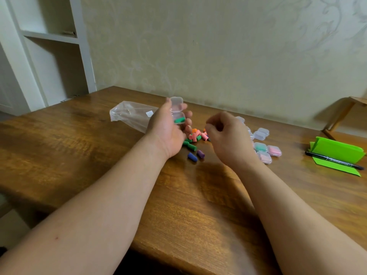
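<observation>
My left hand (168, 132) holds a small clear hinged box (177, 110) above the wooden table (79, 139); its lid stands open and a green earplug (179, 120) lies inside. My right hand (226, 135) hovers to the right with its fingers curled inward; nothing shows between them. Below and between both hands lies a loose pile of pink, orange and green earplugs (195, 135), with a blue one (192, 157) and a purple one (201, 154) nearer me.
An empty clear plastic bag (131, 114) lies behind my left hand. Several small clear boxes (264, 143), some holding pink or green plugs, sit right of my right hand. Folded green paper (337, 149) and a black marker (333, 160) lie far right.
</observation>
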`<state>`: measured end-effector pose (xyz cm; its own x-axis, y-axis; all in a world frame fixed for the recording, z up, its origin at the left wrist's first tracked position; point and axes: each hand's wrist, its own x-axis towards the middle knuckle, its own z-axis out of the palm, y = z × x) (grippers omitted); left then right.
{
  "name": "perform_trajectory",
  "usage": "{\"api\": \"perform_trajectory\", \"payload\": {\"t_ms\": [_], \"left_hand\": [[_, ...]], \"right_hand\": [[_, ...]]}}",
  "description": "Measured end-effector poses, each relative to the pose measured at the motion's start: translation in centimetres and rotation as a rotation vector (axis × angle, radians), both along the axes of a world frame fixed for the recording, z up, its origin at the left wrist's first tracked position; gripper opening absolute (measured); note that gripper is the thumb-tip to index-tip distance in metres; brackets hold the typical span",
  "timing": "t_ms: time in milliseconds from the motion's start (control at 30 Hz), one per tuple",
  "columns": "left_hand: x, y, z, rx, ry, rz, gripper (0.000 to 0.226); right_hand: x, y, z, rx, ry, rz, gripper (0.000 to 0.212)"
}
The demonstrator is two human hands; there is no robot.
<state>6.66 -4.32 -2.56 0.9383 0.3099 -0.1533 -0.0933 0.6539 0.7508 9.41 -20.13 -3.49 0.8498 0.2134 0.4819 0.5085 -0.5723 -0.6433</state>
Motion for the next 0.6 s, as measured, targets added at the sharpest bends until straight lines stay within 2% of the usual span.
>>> {"api": "perform_trajectory", "payload": {"t_ms": [67, 167, 367, 467, 600], "left_hand": [[0.0, 0.3, 0.1, -0.038, 0.006, 0.037, 0.053], [0.0, 0.0, 0.0, -0.039, 0.015, 0.043, 0.053], [-0.1, -0.3, 0.0, -0.026, 0.01, 0.033, 0.053], [-0.2, -0.3, 0.0, -0.003, 0.016, 0.015, 0.054], [-0.3, -0.6, 0.0, 0.074, 0.047, -0.071, 0.056]], "right_hand": [[-0.2, 0.4, -0.6, -0.137, 0.081, 0.024, 0.012], [-0.5, 1.1, -1.1, -0.319, 0.104, 0.035, 0.013], [-0.5, 1.5, -1.1, -0.448, 0.129, -0.001, 0.011], [-0.3, 1.4, -1.0, -0.393, 0.15, 0.007, 0.012], [0.2, 0.5, -0.2, -0.121, 0.091, -0.076, 0.008]]}}
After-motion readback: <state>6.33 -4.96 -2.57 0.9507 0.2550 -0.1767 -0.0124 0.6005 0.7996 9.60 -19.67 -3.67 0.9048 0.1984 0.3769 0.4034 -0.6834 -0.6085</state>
